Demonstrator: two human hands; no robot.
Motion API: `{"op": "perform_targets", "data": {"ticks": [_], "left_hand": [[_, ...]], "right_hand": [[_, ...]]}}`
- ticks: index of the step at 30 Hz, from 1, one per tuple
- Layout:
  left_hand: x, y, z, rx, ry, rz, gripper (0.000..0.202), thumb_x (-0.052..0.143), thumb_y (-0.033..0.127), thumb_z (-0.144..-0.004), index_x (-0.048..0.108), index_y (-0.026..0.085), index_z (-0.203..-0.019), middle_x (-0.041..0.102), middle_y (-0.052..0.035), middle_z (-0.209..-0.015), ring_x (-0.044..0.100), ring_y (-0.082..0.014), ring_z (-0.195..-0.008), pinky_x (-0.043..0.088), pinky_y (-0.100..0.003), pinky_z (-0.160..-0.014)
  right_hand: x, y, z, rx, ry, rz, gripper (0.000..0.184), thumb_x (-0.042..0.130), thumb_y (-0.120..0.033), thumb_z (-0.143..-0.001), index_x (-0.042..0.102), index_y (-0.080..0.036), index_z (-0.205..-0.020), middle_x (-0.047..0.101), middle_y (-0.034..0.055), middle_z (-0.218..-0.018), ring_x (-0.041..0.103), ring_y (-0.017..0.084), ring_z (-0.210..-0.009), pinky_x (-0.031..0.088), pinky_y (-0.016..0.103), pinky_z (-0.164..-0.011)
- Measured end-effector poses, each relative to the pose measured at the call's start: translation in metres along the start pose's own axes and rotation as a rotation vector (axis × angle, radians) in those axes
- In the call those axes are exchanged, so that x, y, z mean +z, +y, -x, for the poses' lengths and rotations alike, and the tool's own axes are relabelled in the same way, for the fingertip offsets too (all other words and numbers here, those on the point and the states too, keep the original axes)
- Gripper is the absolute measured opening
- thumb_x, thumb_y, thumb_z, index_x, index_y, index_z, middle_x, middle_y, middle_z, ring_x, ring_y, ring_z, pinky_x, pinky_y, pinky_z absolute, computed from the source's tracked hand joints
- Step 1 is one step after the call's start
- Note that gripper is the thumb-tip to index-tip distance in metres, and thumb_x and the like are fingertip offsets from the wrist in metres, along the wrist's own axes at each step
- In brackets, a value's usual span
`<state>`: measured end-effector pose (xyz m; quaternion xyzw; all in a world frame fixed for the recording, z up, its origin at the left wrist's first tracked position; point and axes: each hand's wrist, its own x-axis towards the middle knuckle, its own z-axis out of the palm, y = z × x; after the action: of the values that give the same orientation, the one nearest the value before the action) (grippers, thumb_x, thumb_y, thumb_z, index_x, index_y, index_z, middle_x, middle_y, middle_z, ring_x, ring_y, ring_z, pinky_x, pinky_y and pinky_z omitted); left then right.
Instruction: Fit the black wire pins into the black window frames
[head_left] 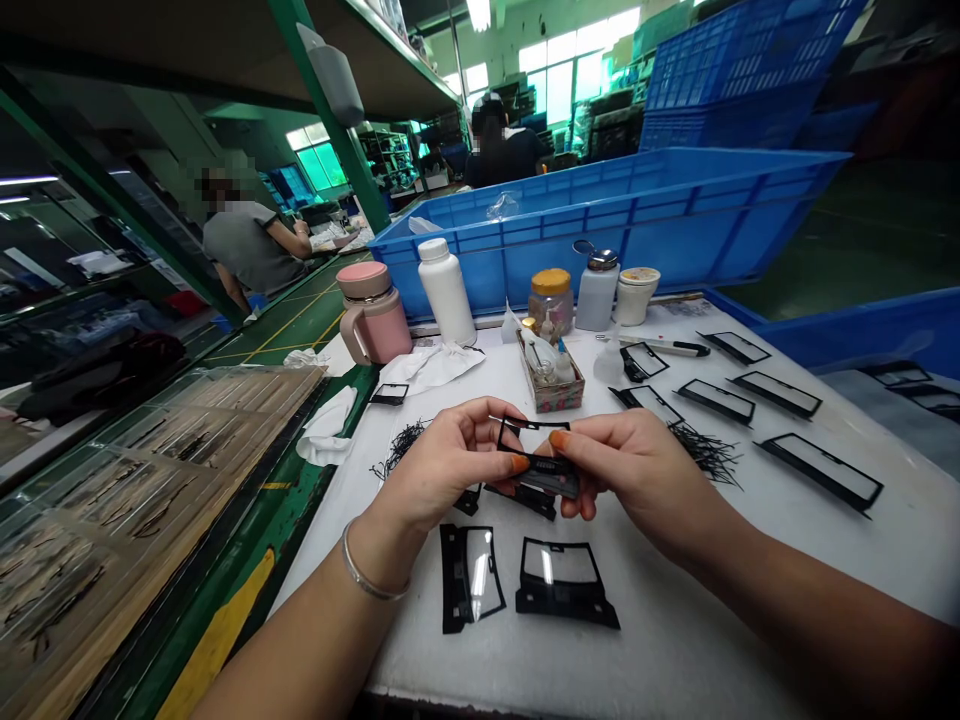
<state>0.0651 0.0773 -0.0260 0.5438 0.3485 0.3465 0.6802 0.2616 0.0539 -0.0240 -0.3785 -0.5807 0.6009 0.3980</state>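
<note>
Bare left forearm [300,640] and right forearm [795,610] are extended over a white-topped workbench [660,660], a black-framed clear panel [547,477] pinched between both hands.

The panel is held just above the bench, its long axis running left to right, its ends gripped by the closely set left hand [442,470] and right hand [630,470]. Two similar frames [452,580] are laid nearer.
</note>
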Motion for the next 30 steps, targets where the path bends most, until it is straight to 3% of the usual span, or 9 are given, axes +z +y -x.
{"op": "perform_targets", "data": {"ticks": [5, 15, 21, 30], "left_hand": [[0.0004, -0.0006, 0.0003, 0.010, -0.001, -0.011, 0.033, 0.074, 0.010, -0.074, 0.057, 0.015, -0.102, 0.060, -0.0005, -0.078, 0.057, -0.0087, -0.065, 0.049, -0.015, -0.055], [-0.0008, 0.0003, 0.0005, -0.007, 0.074, 0.000, 0.036, 0.073, 0.012, -0.072, 0.057, 0.014, -0.104, 0.058, -0.0007, -0.078, 0.057, -0.0094, -0.066, 0.051, -0.016, -0.054], [-0.0031, 0.0001, -0.0009, 0.006, 0.121, 0.002, 0.039, 0.075, 0.012, -0.067, 0.056, 0.014, -0.101, 0.059, -0.0006, -0.076, 0.057, -0.0095, -0.061, 0.049, -0.017, -0.052], [-0.0023, 0.0007, -0.0012, 0.014, 0.133, 0.003, 0.039, 0.078, 0.017, -0.067, 0.056, 0.014, -0.098, 0.062, -0.0016, -0.077, 0.059, -0.0106, -0.061, 0.050, -0.018, -0.052]], "right_hand": [[0.0019, -0.0014, 0.0014, 0.010, 0.015, 0.015, 0.034, 0.054, -0.028, -0.091, 0.066, -0.013, -0.063, 0.063, 0.0060, -0.059, 0.059, 0.013, -0.049, 0.047, 0.019, -0.045], [-0.0047, 0.0038, -0.0044, 0.081, -0.058, -0.040, 0.032, 0.059, -0.037, -0.090, 0.070, -0.010, -0.077, 0.066, 0.0086, -0.062, 0.062, 0.014, -0.053, 0.048, 0.018, -0.049], [-0.0039, 0.0023, -0.0050, 0.112, -0.080, -0.035, 0.018, 0.061, -0.024, -0.081, 0.071, -0.011, -0.088, 0.069, 0.0073, -0.070, 0.066, 0.015, -0.058, 0.051, 0.018, -0.051], [-0.0034, 0.0015, -0.0058, 0.126, -0.105, -0.068, 0.020, 0.056, -0.018, -0.078, 0.072, -0.011, -0.090, 0.069, 0.0071, -0.077, 0.068, 0.016, -0.064, 0.051, 0.017, -0.050]]}}
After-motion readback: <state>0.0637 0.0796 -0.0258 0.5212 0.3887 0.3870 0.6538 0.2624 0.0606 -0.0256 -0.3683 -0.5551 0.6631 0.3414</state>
